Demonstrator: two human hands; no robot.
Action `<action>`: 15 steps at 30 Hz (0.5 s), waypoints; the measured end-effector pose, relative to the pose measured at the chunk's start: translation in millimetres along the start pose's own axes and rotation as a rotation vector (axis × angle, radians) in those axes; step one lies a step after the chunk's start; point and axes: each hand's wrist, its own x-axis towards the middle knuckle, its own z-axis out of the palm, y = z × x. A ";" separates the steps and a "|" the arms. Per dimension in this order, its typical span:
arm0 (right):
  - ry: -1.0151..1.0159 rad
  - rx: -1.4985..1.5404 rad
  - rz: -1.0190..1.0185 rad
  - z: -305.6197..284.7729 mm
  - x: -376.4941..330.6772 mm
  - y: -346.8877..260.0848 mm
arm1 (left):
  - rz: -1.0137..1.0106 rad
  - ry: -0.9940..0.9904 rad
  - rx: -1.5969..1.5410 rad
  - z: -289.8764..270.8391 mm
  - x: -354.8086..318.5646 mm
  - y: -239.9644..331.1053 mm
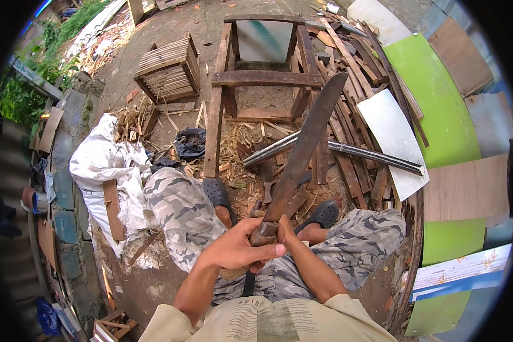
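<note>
A large machete (302, 151) with a dark, broad, stained blade stands up and leans slightly to the right, away from me. My left hand (236, 246) is closed round its brown handle (264, 232), thumb stretched across towards the right. Close against the handle, on its right side, is my right hand (286, 231); it appears closed on it too, though most of its fingers are hidden. Beyond the hands, a dark tool with a worn blade (267, 174) lies low among wood shavings, partly covered by the machete.
A wooden frame (268, 78) stands ahead, with a slatted wooden crate (168, 67) to its left. Metal bars (376, 157) lie across a pile of wood strips (347, 122) at right. White sacks (111, 165) lie left; green panels (442, 102) line the right.
</note>
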 end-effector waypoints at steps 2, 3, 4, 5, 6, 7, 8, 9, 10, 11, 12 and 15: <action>0.075 0.028 0.015 -7.5 14.7 25.9 | 0.005 -0.062 -0.012 4.3 7.2 1.0; 0.122 0.043 0.025 -13.7 21.6 41.3 | 0.006 -0.101 -0.018 6.3 13.0 1.3; 0.130 -0.013 0.010 -18.3 15.3 18.6 | 0.010 -0.102 -0.035 2.8 11.8 -2.0; 0.128 -0.062 -0.025 -26.3 0.9 -21.6 | 0.021 -0.100 -0.058 -1.7 8.5 -6.7; 0.131 -0.100 -0.084 -38.7 -22.5 -70.2 | 0.030 -0.103 -0.080 -4.1 6.7 -9.8; 0.143 -0.064 -0.142 -56.7 -40.2 -106.5 | 0.037 -0.115 -0.097 -3.8 7.6 -10.3; 0.150 -0.024 -0.212 -73.8 -57.9 -140.8 | 0.043 -0.128 -0.113 -3.6 9.1 -10.5; 0.120 0.198 -0.263 -87.5 -66.6 -151.7 | 0.044 -0.159 -0.131 -2.1 13.6 -10.0; 0.070 0.422 -0.311 -98.2 -73.3 -161.6 | 0.036 -0.174 -0.146 -2.8 18.0 -11.2; 0.036 0.505 -0.351 -110.0 -91.6 -181.4 | 0.029 -0.182 -0.162 -4.9 21.4 -13.8; -0.003 0.586 -0.390 -123.4 -118.3 -208.8 | 0.023 -0.185 -0.181 -6.0 22.4 -16.2; -0.032 0.624 -0.592 -142.6 -164.8 -251.3 | -0.025 -0.196 -0.201 -6.2 29.7 -19.0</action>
